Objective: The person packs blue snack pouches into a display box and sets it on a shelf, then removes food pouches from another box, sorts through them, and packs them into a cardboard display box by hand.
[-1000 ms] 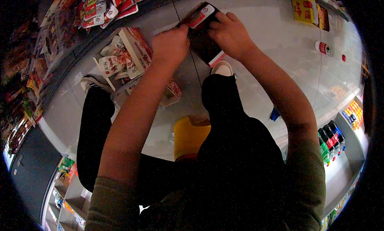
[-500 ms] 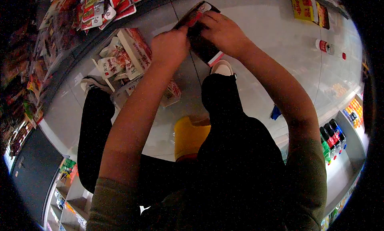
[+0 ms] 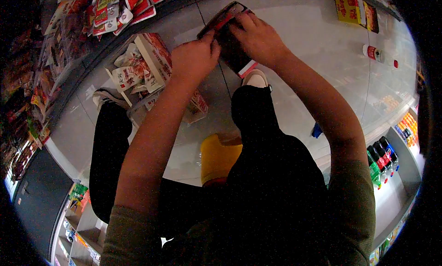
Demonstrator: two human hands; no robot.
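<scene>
A dark cardboard box [image 3: 235, 52] with red and white edges sits tilted on the floor near my right shoe, and its inside looks dark. My left hand [image 3: 195, 58] is at the box's left edge, fingers curled, with the index finger and thumb at the rim. On the opposite side, my right hand [image 3: 261, 41] grips the upper right edge with bent fingers. Left of my left hand stands an opened carton [image 3: 154, 58] holding several white and red snack packets [image 3: 133, 77].
Red snack packets [image 3: 131, 10] lie on the shelf edge at upper left. A yellow box [image 3: 348, 8] and a bottle [image 3: 374, 53] are on the floor at right. A yellow stool [image 3: 216, 157] is beneath me. Drink bottles [image 3: 382, 157] line a shelf at lower right.
My left hand has shifted slightly down and left, its thumb and index finger more apart. My right hand's fingers have moved a little along the box edge.
</scene>
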